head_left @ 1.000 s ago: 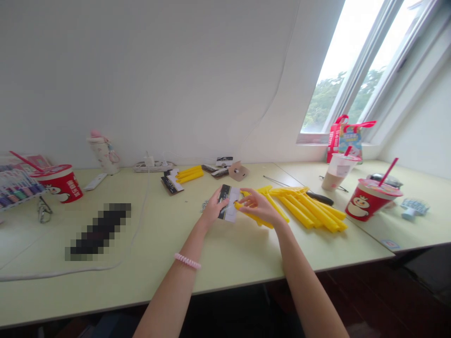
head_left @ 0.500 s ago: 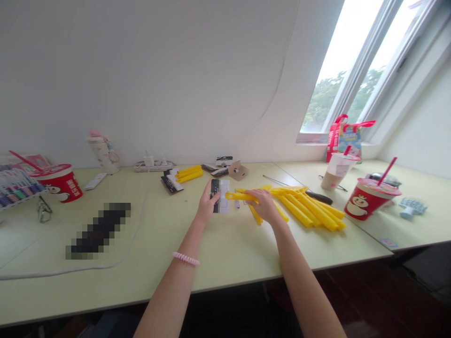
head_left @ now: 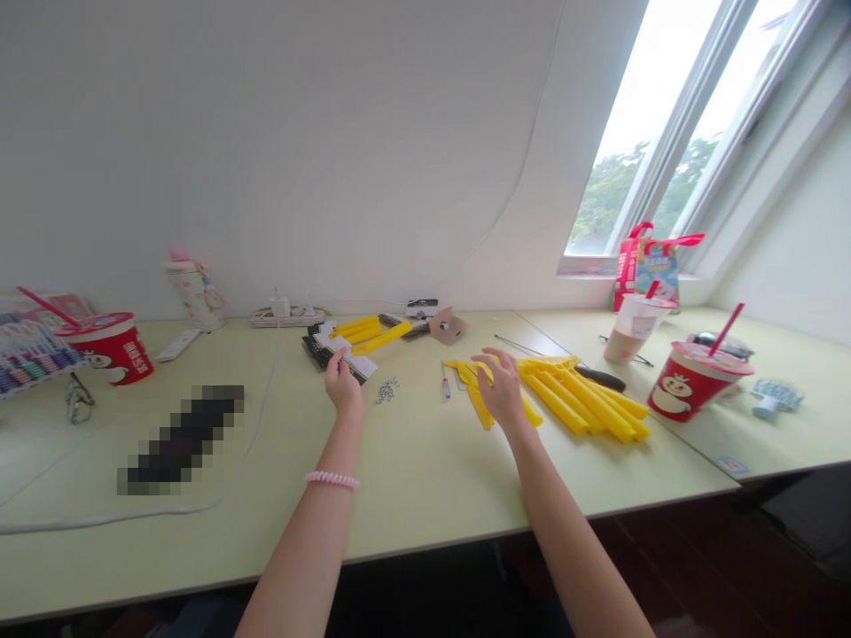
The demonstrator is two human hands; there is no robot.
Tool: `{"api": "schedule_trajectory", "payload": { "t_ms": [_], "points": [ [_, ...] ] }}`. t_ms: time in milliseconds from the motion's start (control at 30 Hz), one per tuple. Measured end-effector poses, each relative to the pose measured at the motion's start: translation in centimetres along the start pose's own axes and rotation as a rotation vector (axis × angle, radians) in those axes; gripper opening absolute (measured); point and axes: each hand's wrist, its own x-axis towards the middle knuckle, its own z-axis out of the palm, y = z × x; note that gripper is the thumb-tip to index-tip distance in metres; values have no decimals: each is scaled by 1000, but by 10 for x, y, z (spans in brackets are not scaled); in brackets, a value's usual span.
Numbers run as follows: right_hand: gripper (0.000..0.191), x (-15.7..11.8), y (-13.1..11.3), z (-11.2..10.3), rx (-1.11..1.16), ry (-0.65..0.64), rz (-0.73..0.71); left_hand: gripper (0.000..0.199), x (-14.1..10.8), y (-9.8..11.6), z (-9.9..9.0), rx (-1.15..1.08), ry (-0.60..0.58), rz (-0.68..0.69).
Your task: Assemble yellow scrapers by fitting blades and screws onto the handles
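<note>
My left hand is at the left pile, its thumb over a black-and-white card and its other fingers mostly hidden. A long yellow plastic piece lies across that card. More yellow pieces and dark cards lie just beyond. My right hand is empty, fingers apart and curved, over several loose yellow pieces. Between my hands are a small heap of tiny metal parts and a small screwdriver.
Several yellow tubes lie fanned on the right beside a black-handled tool. Red cups stand at both ends of the table. A power strip, a bottle and a cut brown card are along the wall.
My left hand has carried the card left to the pile. The yellow piece has left my right hand and lies on the card. The tiny metal parts have come into view.
</note>
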Motion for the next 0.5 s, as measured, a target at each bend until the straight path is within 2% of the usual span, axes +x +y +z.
{"api": "schedule_trajectory", "payload": {
  "t_ms": [100,200,367,500],
  "points": [
    [23,-1,0,1,40,-35,25,49,13,-5,-8,106,67,-84],
    [23,-1,-2,2,88,-70,50,58,27,-9,-17,215,98,-30],
    [22,0,-6,2,131,-91,72,54,57,-24,-31,297,50,-64],
    [22,0,-10,2,139,-109,80,58,72,-34,-37,369,-50,-80]
  ]
}}
